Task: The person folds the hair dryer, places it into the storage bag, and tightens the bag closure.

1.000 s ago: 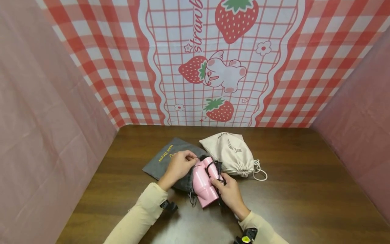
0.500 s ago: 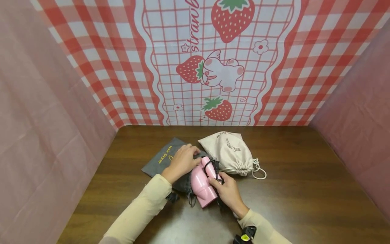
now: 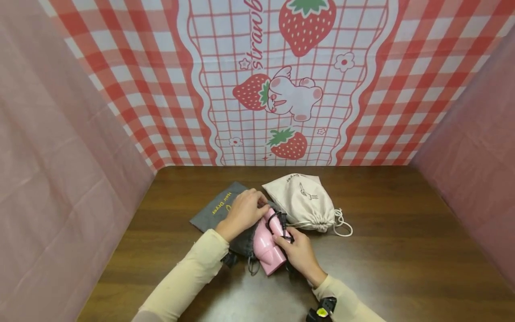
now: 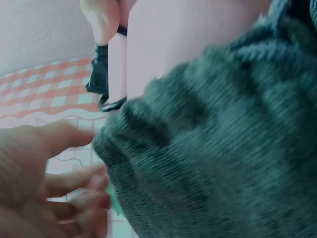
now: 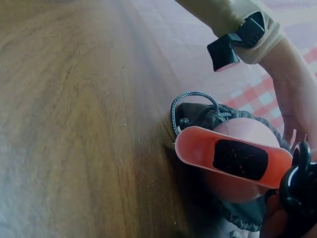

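Observation:
A pink hair dryer [image 3: 264, 245] lies partly inside a dark grey drawstring bag [image 3: 217, 206], its folded handle and flat nozzle outside the mouth. My right hand [image 3: 301, 253] grips the handle, with the black cord and plug [image 4: 99, 74] bundled along it. On the bag's far side, my left hand [image 3: 244, 210] pinches the edge of the mouth; in the left wrist view thumb and fingers meet the gathered cloth. The right wrist view looks into the nozzle [image 5: 193, 148], with a cord loop [image 5: 190, 94] of the bag beside it.
A cream drawstring bag [image 3: 303, 201] with a hair dryer print lies just right of the grey bag, its white cord [image 3: 343, 223] trailing right. Behind the brown wooden table [image 3: 386, 250] hangs a red checked strawberry cloth [image 3: 289, 85]; pink cloth [image 3: 68, 156] walls both sides.
My left hand has shifted slightly right and up along the bag's mouth, and its fingers have changed their hold. The right hand keeps its grip on the hair dryer, which has barely moved.

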Demonstrator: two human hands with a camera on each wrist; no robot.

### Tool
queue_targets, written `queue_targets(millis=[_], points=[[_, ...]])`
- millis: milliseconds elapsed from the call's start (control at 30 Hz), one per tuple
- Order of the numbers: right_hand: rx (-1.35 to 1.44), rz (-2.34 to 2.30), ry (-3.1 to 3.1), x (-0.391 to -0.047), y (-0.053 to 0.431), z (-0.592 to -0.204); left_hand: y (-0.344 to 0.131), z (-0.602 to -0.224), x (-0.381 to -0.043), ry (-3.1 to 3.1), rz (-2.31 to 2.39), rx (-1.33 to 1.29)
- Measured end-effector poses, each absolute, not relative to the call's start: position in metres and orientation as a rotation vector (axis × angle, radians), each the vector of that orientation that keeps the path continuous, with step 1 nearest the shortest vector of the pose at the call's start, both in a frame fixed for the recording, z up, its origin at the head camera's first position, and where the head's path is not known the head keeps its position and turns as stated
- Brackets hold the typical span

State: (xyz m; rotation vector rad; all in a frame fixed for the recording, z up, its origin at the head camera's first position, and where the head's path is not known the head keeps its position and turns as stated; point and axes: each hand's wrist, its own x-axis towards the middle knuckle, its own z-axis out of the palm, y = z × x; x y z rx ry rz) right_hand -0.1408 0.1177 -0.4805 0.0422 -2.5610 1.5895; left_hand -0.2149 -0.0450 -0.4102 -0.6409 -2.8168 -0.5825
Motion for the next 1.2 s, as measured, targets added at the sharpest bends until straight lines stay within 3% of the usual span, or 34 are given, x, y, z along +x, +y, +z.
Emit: queue_targets(millis=[800, 1200], points=[[0.128, 1.498, -2.622, -0.141, 0.116, -0.472, -0.034, -0.414, -0.227, -2.859, -0.499, -0.610], [0.207, 1.331, -2.713, -0.148, 0.114, -0.464, -0.026, -0.409, -0.213, -2.722, -0.674, -0.666]])
